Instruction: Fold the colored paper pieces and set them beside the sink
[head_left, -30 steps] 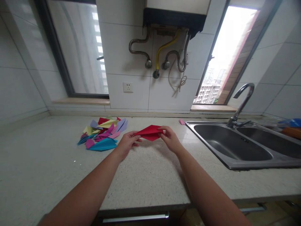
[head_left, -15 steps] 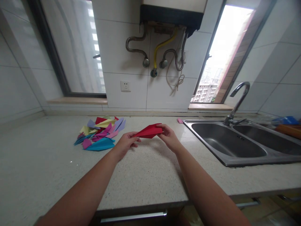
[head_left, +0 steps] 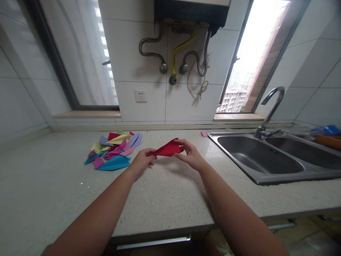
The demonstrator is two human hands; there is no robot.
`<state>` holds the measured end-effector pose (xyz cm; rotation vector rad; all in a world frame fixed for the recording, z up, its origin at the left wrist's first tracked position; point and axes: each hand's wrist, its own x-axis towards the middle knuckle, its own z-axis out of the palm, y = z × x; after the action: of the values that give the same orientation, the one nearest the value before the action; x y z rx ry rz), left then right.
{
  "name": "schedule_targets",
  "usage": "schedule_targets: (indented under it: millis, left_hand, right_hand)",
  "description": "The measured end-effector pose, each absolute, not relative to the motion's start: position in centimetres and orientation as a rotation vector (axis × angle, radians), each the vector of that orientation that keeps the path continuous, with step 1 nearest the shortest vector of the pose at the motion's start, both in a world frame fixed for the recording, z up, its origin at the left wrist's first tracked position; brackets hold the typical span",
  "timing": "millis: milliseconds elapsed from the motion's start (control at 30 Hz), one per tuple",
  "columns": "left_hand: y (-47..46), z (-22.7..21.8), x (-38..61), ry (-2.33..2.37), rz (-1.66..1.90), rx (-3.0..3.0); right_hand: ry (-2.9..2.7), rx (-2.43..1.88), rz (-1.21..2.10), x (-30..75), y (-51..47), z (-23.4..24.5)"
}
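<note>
Your left hand (head_left: 141, 161) and right hand (head_left: 189, 154) both pinch the folded red paper (head_left: 167, 148). You hold it above the speckled surface (head_left: 165, 199). A pile of colourful folded papers (head_left: 113, 152) lies near your left hand.

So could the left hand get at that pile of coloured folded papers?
Probably yes. The pile lies just left of the left hand on the countertop, with nothing between them; but that hand is pinching the red paper together with the right hand.

Daylight floods in from the right window (head_left: 253, 57), blown out to white glare, and more softly through the left window (head_left: 80, 53), so my left hand (head_left: 140, 163) and right hand (head_left: 192, 157) cast only faint shadows on the countertop (head_left: 165, 199), while the wide lens bends the walls at the edges.
</note>
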<state>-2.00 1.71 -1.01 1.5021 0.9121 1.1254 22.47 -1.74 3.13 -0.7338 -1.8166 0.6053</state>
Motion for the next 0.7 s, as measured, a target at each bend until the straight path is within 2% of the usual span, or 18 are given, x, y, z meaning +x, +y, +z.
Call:
schedule_targets:
  millis: [367,700]
  left_hand:
    - [1.9,-1.0,-2.1,0.892,1.121,1.506]
    - [1.4,0.2,-2.0,0.863,1.274,1.22]
  right_hand:
    - [-1.792,-0.75,0.592,22.4,-1.9,3.3]
    - [-1.789,-1.102,0.561,22.6,-1.2,2.5]
